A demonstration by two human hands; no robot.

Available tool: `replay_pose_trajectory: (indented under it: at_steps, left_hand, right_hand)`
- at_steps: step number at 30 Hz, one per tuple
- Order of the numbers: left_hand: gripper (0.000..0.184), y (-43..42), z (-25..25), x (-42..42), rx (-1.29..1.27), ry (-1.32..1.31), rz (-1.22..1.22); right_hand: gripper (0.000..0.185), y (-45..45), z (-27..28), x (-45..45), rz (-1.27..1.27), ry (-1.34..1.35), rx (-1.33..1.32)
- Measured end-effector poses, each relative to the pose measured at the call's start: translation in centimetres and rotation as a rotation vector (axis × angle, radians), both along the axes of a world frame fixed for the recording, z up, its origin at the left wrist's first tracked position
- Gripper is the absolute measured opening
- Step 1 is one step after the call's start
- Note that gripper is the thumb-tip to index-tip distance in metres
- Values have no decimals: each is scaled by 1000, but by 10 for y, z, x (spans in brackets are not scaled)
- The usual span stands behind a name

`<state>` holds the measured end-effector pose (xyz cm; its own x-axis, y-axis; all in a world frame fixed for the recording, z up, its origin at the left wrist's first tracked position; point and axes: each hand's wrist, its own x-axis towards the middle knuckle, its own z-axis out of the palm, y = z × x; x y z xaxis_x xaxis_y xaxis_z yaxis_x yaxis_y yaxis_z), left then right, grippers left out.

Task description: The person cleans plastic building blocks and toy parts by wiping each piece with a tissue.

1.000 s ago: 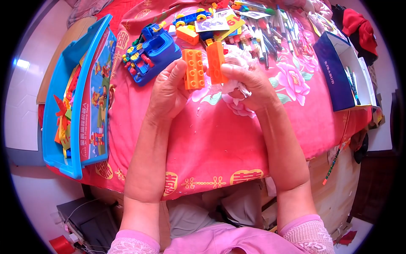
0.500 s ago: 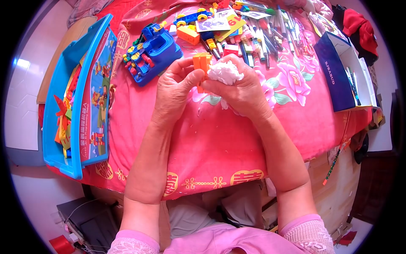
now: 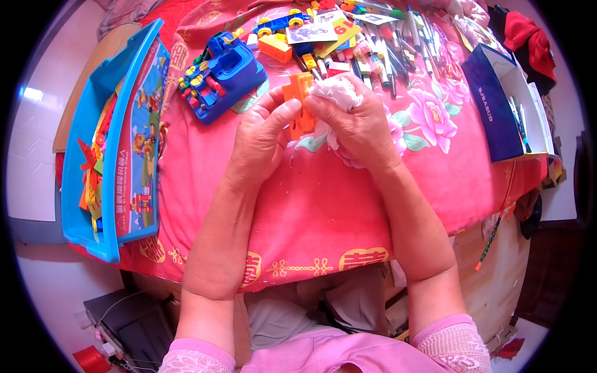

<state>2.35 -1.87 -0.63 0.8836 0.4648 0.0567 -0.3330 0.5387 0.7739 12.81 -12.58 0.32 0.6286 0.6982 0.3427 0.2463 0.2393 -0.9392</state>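
Between the fingers of my left hand [image 3: 262, 133] is an orange toy building block [image 3: 300, 93], held upright over the cloth. My right hand [image 3: 360, 124] grips a crumpled white tissue [image 3: 337, 92], its thumb against the block's right side. A loose end of the tissue hangs below the right fingers. Both hands are closed and almost meet at the block. Beyond the left hand stands a blue toy vehicle body [image 3: 233, 68] with red and yellow parts.
A blue bin [image 3: 112, 224] of toy pieces stands at the left. Pens [image 3: 398, 56], cards [image 3: 311, 33] and blocks [image 3: 275, 48] are heaped at the back. At the right is a dark blue box [image 3: 491, 105] holding pens. A red flowered cloth [image 3: 311, 217] covers the table.
The orange block has turned so that more of its long face shows. My right hand and the tissue have shifted slightly, and the thumb now presses on the block's side.
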Motion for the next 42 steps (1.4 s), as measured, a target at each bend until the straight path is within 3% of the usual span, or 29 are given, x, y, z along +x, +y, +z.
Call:
replay_pose_trajectory:
  at_steps: [6, 9, 12, 15, 19, 23, 26, 29, 33, 34, 37, 42]
  left_hand:
    - [34, 2, -4, 1, -91, -39, -39]
    - [29, 2, -3, -1, -138, -39, -44]
    - [29, 3, -5, -2, -111, -6, -22]
    - [34, 1, -9, 1, -101, 51, -21]
    - [33, -7, -12, 6, -167, 48, -54]
    - [32, -5, -16, 4, -161, 60, -78]
    - [32, 4, -23, 6, -228, 22, -22]
    - [31, 9, -13, 3, -358, 16, -9]
    - [32, 20, -13, -1, -490, -108, -107]
    - [31, 14, -6, 0, -437, -14, -22]
    - [30, 10, -12, 0, -423, -41, -162]
    - [30, 9, -15, 2, -344, 6, -10]
  right_hand:
    - [27, -1, 0, 1, 69, -20, -88]
    - [27, -1, 1, -1, -70, -270, -181]
    - [29, 0, -3, 0, -180, -303, -84]
    - [32, -1, 4, -3, -139, -79, 104]
    - [30, 0, 4, -2, -254, -379, 73]
    - [28, 0, 0, -2, -214, -276, -89]
    - [27, -2, 3, -4, -26, -289, -176]
    - [25, -3, -1, -4, 122, -439, -140]
    - [26, -6, 4, -5, 156, -169, -54]
    - [25, -7, 11, -6, 101, 50, -51]
    - [24, 2, 8, -2, -46, 145, 122]
    - [23, -4, 4, -5, 109, -364, -122]
